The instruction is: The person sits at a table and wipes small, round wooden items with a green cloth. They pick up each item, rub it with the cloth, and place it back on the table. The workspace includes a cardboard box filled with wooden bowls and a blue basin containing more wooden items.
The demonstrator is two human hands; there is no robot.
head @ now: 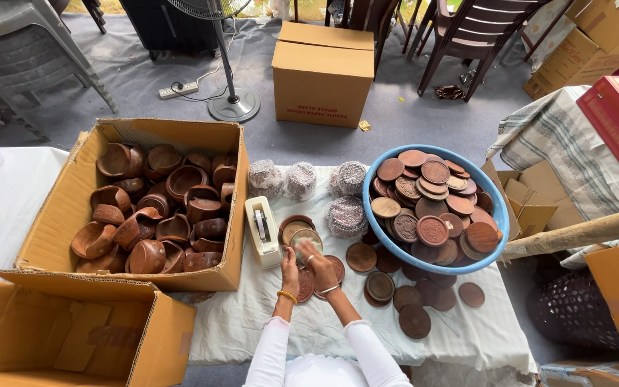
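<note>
Discs (302,242) of brown wood or clay, a small stack partly wrapped in clear film, are held between both hands just above the white tablecloth (309,322), near the table's middle. The left hand (290,266) is closed against the stack's left side, and the right hand (318,265) is curled over its right edge with fingers bent round it; how tightly either grip is closed cannot be told at this size. A white tape dispenser (262,231) is placed just to the left, touching nothing in the hands. Loose discs (395,287) are scattered on the cloth to the right, and a blue basin (492,244) is heaped with more. Wrapped bundles (302,180) are lined up behind. A cardboard box of brown bowls (152,208) is set further left.

The stack could be fanned apart and dropped if the film is pulled while only the edges are pinched. Discs near the table's front edge could be knocked off by a sleeve.
</note>
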